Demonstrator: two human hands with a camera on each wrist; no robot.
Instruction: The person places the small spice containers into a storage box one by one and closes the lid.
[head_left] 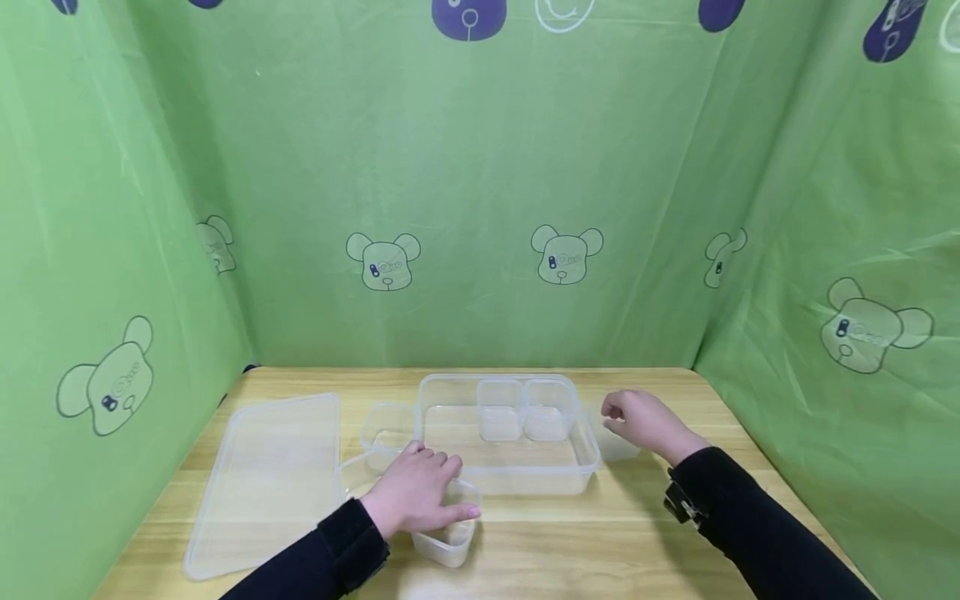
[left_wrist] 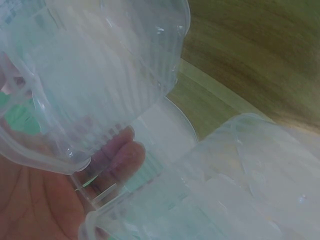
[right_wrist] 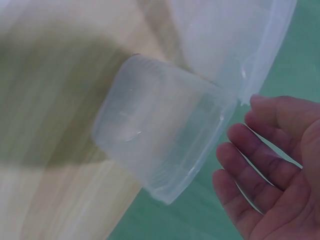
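Note:
My left hand (head_left: pixel 416 492) grips a small clear plastic container (head_left: pixel 446 546) at the table's front, its thumb across the open top. In the left wrist view this container (left_wrist: pixel 110 65) sits between thumb and fingers, and a second small container (left_wrist: pixel 240 180) lies beside the fingertips. On the right, my right hand (head_left: pixel 648 421) hovers with loosely bent fingers, holding nothing. Close by it stands another small container (head_left: pixel 618 446); the right wrist view shows the fingers apart from that container (right_wrist: pixel 160 125). Between the hands is a large clear box (head_left: pixel 517 482).
Two small containers (head_left: pixel 500 423) stand in the large box's back right part. More small containers (head_left: pixel 386 417) stand left of it, partly behind the left hand. A flat translucent lid (head_left: pixel 266 483) lies on the left. Green curtains (head_left: pixel 480 317) enclose the wooden table (head_left: pixel 555 550).

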